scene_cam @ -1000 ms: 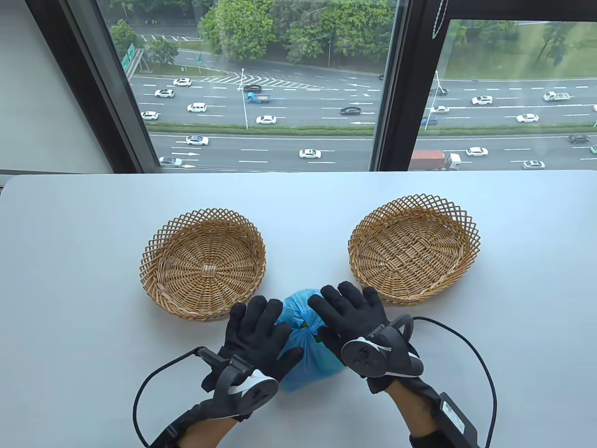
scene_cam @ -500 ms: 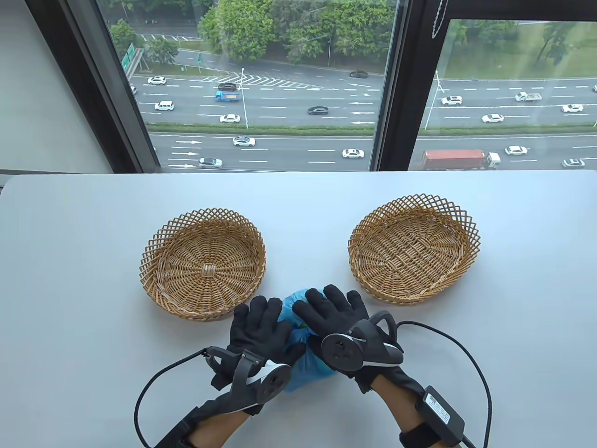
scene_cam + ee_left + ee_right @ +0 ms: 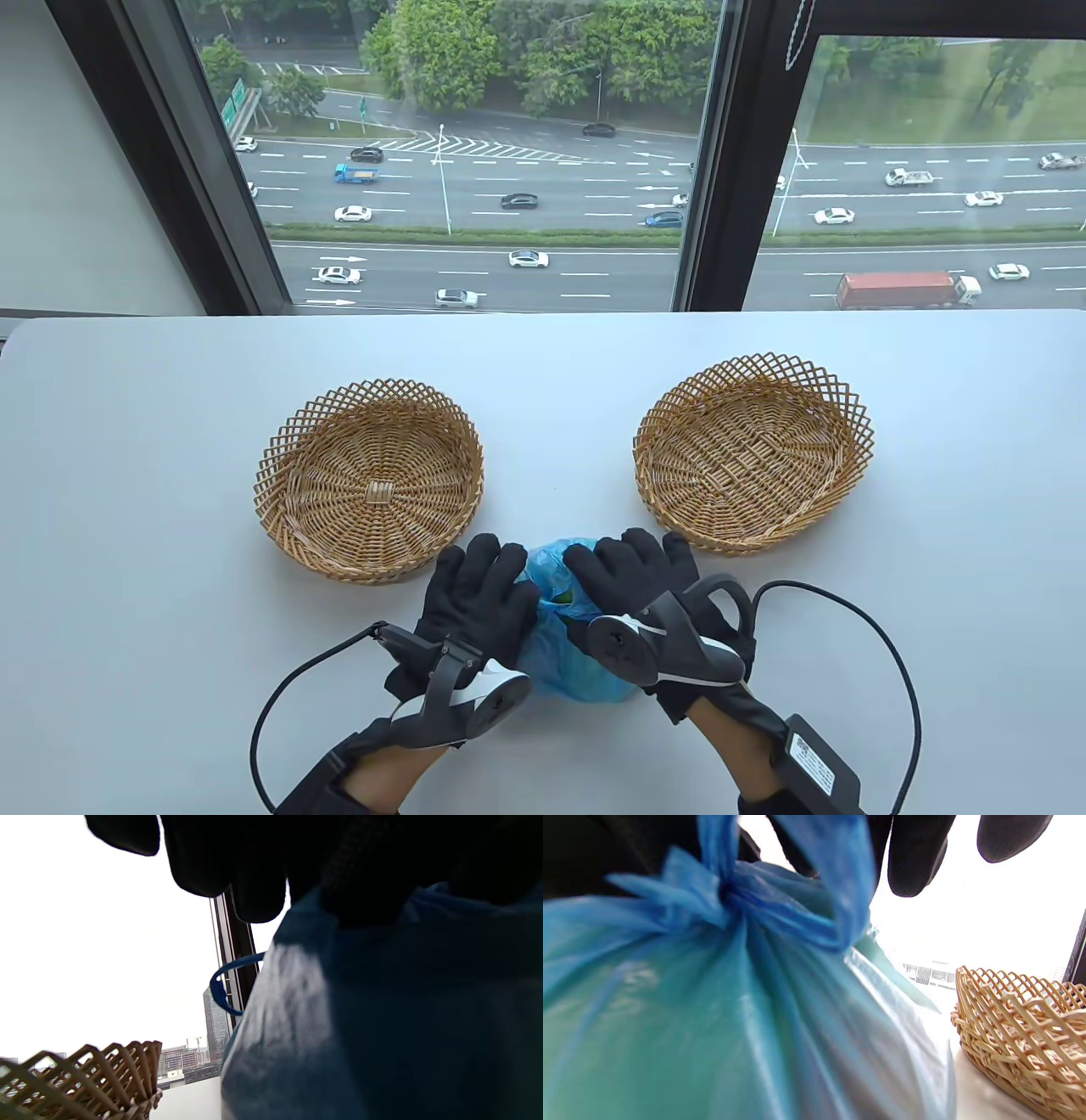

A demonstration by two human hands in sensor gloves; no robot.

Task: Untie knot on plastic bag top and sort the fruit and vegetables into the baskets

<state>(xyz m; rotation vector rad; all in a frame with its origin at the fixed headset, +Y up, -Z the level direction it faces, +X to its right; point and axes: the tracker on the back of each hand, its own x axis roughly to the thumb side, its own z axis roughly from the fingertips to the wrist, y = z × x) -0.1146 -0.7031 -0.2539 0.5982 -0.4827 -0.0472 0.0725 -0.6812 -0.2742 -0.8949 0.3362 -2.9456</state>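
A knotted blue plastic bag (image 3: 562, 658) sits near the table's front edge, between my two hands. My left hand (image 3: 479, 594) lies on its left side, with a finger and thumb pressed into the plastic by the top. My right hand (image 3: 632, 570) curls over the right side. In the right wrist view the knot (image 3: 725, 899) is still tied, and blue strips rise taut from it into that hand's fingers (image 3: 916, 857). In the left wrist view the bag (image 3: 382, 1027) fills the frame under dark fingers (image 3: 254, 878). Green shows faintly through the plastic; the contents are otherwise hidden.
Two round wicker baskets hold nothing: the left basket (image 3: 288, 429) is behind my left hand and the right basket (image 3: 848, 399) behind my right. Their rims also show close by in the wrist views (image 3: 106, 1077) (image 3: 1018, 1018). Glove cables trail at the front edge. A window lies beyond the table.
Both hands closed in over the bag's top, then drew slightly apart, so more blue plastic shows between them. The bag shifted a little toward the front edge.
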